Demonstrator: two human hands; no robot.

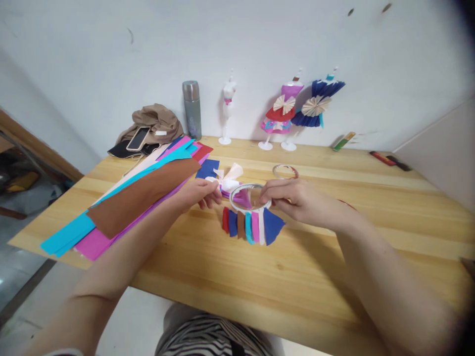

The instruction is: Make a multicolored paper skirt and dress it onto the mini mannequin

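Observation:
My right hand (293, 199) is closed on the rim of a roll of tape (234, 201), held tilted over the table. My left hand (200, 192) is closed in a pinch to the left of the roll; what its fingertips hold is too small to make out. Crumpled pale paper scraps (233, 173) lie just beyond those fingertips, with a dark blue piece of paper (207, 169) behind. In front of the roll, small paper pieces in red, blue, brown, turquoise, pink and white form a row, ending in a larger blue piece (273, 226).
Long coloured paper strips (144, 200) are stacked at left. Behind them are a cap, a phone (138, 138) and a flask (192, 111). Small white dress forms (228, 106), two in paper dresses, stand along the wall. Another ring-shaped roll (285, 171) and a green stick (344, 142) lie farther right.

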